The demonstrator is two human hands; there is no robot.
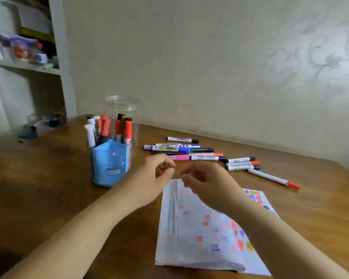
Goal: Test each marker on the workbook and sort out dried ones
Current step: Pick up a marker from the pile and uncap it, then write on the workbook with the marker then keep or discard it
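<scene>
Two empty hands above one workbook, with markers in three groups on the table.

I count one workbook, lying open under my right forearm, its far edge just below both hands; one blue holder with about six markers upright, left of my left hand; one clear jar behind it holding about four more. Loose markers lie beyond the hands: roughly seven in a near cluster, with a pink one closest to the fingertips, then four further right, including a long red-capped pen. My left hand and right hand both hover with fingers loosely curled, holding nothing, nearly touching each other.
</scene>
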